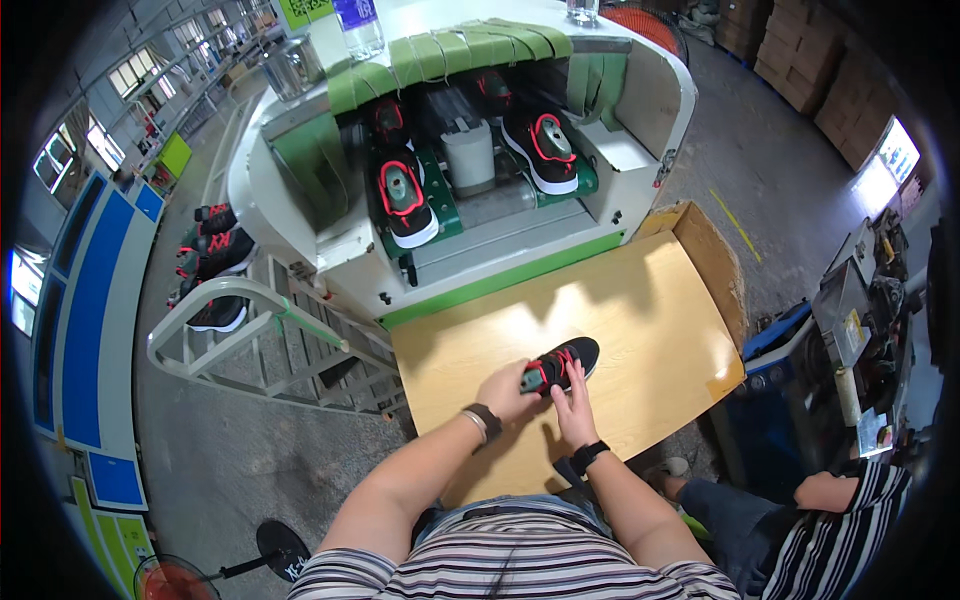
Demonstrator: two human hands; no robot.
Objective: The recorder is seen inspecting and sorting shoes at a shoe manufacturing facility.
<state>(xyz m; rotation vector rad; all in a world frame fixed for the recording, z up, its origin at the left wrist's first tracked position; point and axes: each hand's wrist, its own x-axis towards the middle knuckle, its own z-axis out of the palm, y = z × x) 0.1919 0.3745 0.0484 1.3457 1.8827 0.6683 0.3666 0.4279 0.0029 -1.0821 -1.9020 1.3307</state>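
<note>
A black sneaker with red laces lies on the wooden board in front of me, its toe pointing away and to the right. My left hand is closed around its heel end, where a grey-green piece shows in the opening. Along the shoe's near right side rests my right hand, fingers stretched out and touching the upper near the laces. Beyond the board, black sneakers with red collars and white soles, a left one and a right one, sit on green carriers inside the white machine.
Green strips hang over the machine's opening. A cardboard edge borders the wooden board at right. At left stands a metal rack with several sneakers. A person is close by at lower right, near dark machinery.
</note>
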